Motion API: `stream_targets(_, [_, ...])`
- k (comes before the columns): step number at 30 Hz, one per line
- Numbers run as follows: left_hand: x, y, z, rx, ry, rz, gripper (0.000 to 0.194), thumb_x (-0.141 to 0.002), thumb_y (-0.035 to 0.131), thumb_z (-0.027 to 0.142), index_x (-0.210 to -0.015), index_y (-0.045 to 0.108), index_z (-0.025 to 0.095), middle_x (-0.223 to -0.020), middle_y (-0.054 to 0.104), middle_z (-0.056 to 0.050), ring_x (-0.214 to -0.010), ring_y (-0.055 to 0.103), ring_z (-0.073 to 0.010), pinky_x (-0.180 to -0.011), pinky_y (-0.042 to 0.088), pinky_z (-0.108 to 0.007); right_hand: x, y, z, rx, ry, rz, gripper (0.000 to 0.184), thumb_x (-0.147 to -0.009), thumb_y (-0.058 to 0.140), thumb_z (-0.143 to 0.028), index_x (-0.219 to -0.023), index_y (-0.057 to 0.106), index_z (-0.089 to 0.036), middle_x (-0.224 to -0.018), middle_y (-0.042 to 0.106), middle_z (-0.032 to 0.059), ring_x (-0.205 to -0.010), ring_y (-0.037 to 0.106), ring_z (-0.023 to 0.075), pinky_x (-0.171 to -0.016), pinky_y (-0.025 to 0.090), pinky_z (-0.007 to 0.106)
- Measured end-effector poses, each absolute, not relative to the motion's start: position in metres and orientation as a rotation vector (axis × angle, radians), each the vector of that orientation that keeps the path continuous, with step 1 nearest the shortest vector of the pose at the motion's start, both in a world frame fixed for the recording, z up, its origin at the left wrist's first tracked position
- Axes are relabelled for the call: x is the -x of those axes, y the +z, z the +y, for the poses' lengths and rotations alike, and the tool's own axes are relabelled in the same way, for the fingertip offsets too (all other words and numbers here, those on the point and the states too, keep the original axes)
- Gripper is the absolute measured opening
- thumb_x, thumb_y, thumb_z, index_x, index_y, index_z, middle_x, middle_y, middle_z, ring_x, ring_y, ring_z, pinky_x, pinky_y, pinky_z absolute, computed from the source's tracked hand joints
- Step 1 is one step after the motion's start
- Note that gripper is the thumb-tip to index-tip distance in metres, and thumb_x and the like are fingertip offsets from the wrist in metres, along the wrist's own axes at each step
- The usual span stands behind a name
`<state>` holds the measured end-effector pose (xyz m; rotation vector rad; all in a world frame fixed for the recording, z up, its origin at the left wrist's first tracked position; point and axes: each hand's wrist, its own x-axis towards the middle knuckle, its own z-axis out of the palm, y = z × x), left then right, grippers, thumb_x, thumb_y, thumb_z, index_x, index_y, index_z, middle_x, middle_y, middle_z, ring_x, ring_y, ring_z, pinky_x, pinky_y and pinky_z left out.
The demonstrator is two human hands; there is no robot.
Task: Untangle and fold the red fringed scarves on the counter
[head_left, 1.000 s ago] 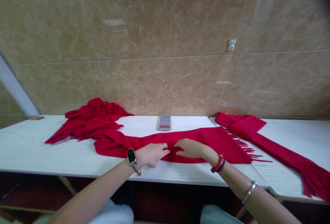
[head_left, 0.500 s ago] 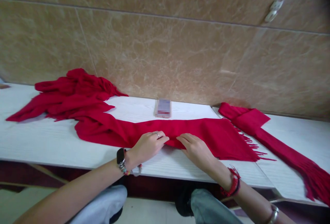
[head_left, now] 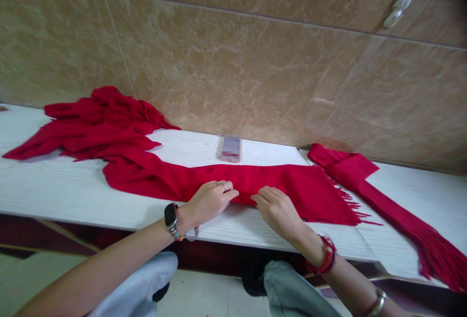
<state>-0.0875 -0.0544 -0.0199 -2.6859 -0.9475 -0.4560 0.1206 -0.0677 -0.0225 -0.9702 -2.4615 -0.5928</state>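
A red fringed scarf (head_left: 299, 188) lies lengthwise along a white tabletop, with its tassels at the right end and its left part bunched. My left hand (head_left: 211, 202), with a ring and a black watch at the wrist, pinches the scarf's near edge around its middle. Just to the right, my right hand (head_left: 275, 210) has its fingers curled on the same edge, thumb underneath and hidden. A small gap of red cloth shows between the two hands.
A rumpled pile of red cloth (head_left: 105, 122) lies at the left against the marbled wall (head_left: 219, 64). Behind the scarf sits a small blurred rectangular object (head_left: 230, 148). Another folded red scarf (head_left: 386, 205) runs along the right, fringe toward the front edge.
The view has shifted slightly. My right hand's fingers have lifted and loosened a little at the scarf's edge; the left hand keeps nearly the same place. The scarf lies as before.
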Motion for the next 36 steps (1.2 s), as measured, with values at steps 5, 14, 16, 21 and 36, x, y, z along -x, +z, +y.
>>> stream_targets(5, [0.086, -0.023, -0.052, 2.685, -0.520, -0.827, 0.014, -0.088, 0.044, 0.016, -0.090, 0.058, 0.017, -0.083, 0.056, -0.001, -0.076, 0.052, -0.0135, -0.070, 0.042, -0.026, -0.119, -0.021, -0.066, 1.022, -0.541, -2.433, 0.021, -0.078, 0.047, -0.003, -0.065, 0.056, -0.016, -0.064, 0.055, 0.0022, -0.061, 0.046, 0.0156, -0.060, 0.031, 0.027])
stream_targets(14, [0.086, -0.017, -0.056, 2.697, -0.459, -0.859, 0.011, -0.084, 0.048, 0.012, -0.087, 0.058, 0.017, -0.078, 0.054, -0.001, -0.071, 0.051, -0.0145, -0.064, 0.041, -0.026, -0.140, -0.010, -0.071, 1.052, -0.633, -2.525, 0.020, -0.079, 0.049, -0.004, -0.064, 0.057, -0.016, -0.063, 0.054, 0.0028, -0.061, 0.044, 0.0154, -0.058, 0.028, 0.028])
stream_targets(16, [0.085, -0.017, -0.056, 2.716, -0.434, -0.844, 0.011, -0.083, 0.049, 0.012, -0.087, 0.058, 0.017, -0.077, 0.054, -0.001, -0.071, 0.050, -0.0150, -0.064, 0.040, -0.026, -0.143, -0.013, -0.071, 1.022, -0.663, -2.512, 0.023, -0.081, 0.047, -0.005, -0.062, 0.056, -0.016, -0.061, 0.052, 0.0024, -0.059, 0.043, 0.0148, -0.056, 0.027, 0.028])
stream_targets(21, [0.085, -0.017, -0.056, 2.733, -0.376, -0.827, 0.014, -0.083, 0.047, 0.011, -0.088, 0.058, 0.018, -0.076, 0.053, -0.001, -0.073, 0.050, -0.0155, -0.065, 0.040, -0.027, -0.145, -0.021, -0.071, 0.978, -0.667, -2.490, 0.027, -0.085, 0.042, -0.008, -0.063, 0.056, -0.016, -0.060, 0.052, 0.0025, -0.057, 0.042, 0.0135, -0.056, 0.026, 0.027])
stream_targets(36, [0.085, -0.015, -0.061, 2.667, -0.202, -0.662, 0.010, -0.083, 0.049, 0.011, -0.087, 0.056, 0.017, -0.078, 0.053, -0.002, -0.073, 0.050, -0.0155, -0.065, 0.039, -0.029, -0.153, -0.026, -0.078, 0.783, -0.566, -2.680, 0.023, -0.088, 0.040, -0.012, -0.082, 0.063, -0.013, -0.069, 0.057, 0.0040, -0.064, 0.048, 0.0140, -0.059, 0.036, 0.027])
